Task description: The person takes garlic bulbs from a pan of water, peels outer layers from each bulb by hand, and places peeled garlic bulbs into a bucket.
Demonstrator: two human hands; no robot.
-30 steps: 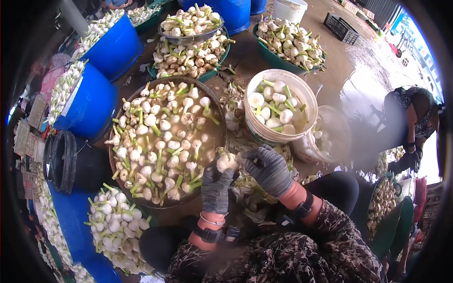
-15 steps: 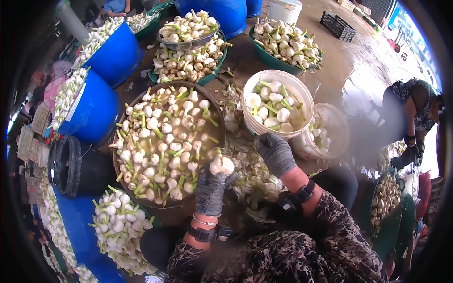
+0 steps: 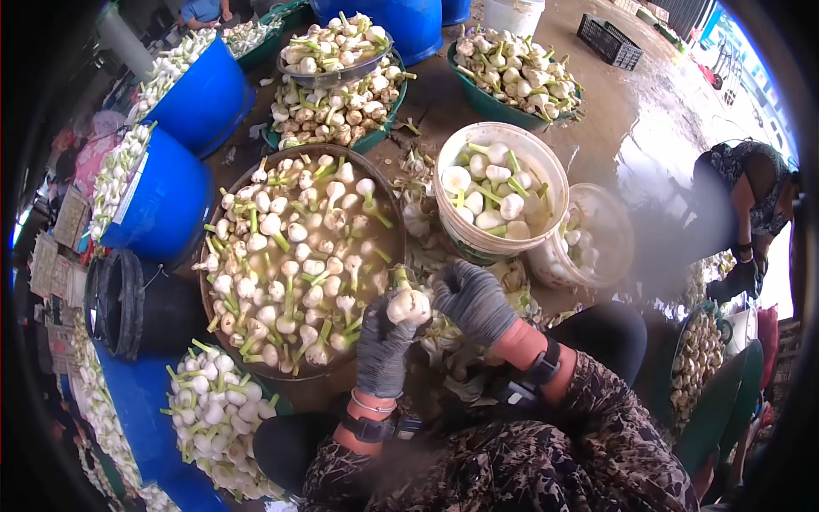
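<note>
A white garlic bulb [image 3: 409,307] with a short green stem is held in my left hand [image 3: 381,348], which wears a grey glove. My right hand [image 3: 474,300], gloved too, is just right of the bulb with its fingers curled; what they hold, if anything, is hidden. Left of my hands, a wide round tub [image 3: 398,224] holds garlic bulbs in murky water. Beyond my right hand stands a white bucket [image 3: 503,247] with cleaner bulbs inside. Peeled skins [image 3: 444,337] lie on the ground below and between the tub and bucket.
A second pale bucket [image 3: 610,229] leans beside the first. Green basins [image 3: 490,106] of garlic stand at the back. Blue containers [image 3: 167,200] and a black bucket [image 3: 158,303] are at left. Garlic is heaped at lower left [image 3: 217,418]. A person [image 3: 751,192] bends at right.
My right hand has moved back from near the white bucket toward the bulb, its fingers curled. My left hand still holds the bulb, tilted slightly differently. The view has shifted a little.
</note>
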